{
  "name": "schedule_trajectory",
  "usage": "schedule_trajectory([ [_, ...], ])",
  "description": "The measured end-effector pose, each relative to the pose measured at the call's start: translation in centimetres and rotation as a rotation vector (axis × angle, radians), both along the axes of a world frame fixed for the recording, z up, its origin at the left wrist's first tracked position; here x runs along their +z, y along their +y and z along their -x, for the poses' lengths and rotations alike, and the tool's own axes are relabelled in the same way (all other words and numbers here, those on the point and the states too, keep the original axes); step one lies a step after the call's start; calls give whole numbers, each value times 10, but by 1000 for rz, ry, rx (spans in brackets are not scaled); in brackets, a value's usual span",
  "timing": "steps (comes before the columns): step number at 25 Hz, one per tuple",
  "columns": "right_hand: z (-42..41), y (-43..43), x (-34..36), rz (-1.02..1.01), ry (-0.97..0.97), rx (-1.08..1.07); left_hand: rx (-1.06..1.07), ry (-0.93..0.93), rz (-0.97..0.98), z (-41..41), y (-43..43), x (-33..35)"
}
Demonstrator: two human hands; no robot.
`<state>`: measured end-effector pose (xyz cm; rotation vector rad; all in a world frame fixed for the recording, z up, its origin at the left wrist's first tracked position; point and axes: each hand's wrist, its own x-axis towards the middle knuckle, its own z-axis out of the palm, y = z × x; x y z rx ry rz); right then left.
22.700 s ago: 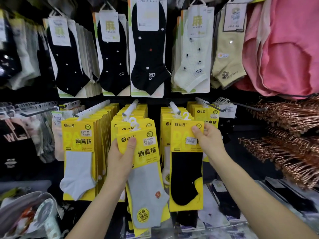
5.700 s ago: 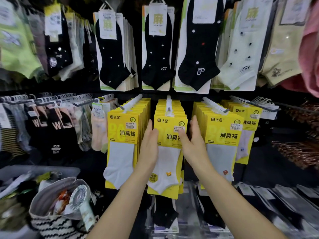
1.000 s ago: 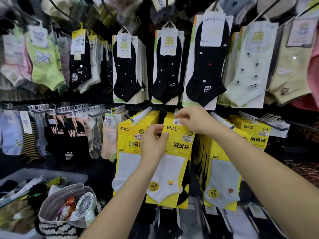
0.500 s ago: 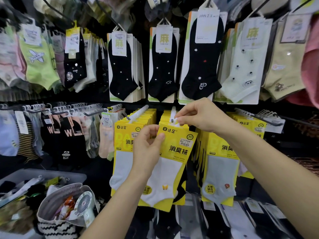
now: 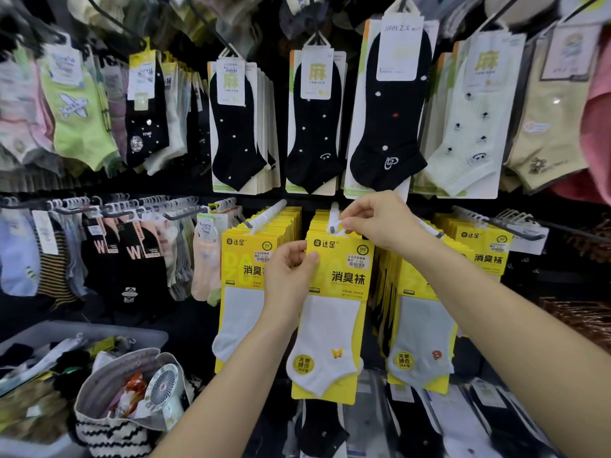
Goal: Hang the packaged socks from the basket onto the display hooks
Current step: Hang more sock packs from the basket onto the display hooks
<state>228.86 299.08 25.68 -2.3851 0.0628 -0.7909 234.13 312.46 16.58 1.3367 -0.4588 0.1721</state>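
Nearest, the left hand (image 5: pixel 291 276) pinches the left edge of the yellow sock pack (image 5: pixel 334 312), now level where it was tilted a moment ago. Beyond, the right hand (image 5: pixel 380 219) pinches its top at the middle hook (image 5: pixel 334 211); hanging seems nearly finished.

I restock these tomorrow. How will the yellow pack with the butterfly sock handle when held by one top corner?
Probably stiff: the yellow pack hangs flat though the left hand pinches only its top edge. Likely light, since that pinch holds it. May swing on the hook.
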Motion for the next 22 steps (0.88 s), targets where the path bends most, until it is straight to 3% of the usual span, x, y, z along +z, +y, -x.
schedule_trajectory([
  [8,-24,1,-13,-52,54,-35,133,45,-90,-23,-8,-19],
  [13,-6,-4,-51,-34,-78,-151,174,-63,-205,-21,-11,-32],
  [18,0,9,-115,-192,33,-50,-69,-185,-201,-12,-20,-22],
  [22,-9,15,-133,-311,35,-3,-76,-166,-184,-16,-17,-28],
])
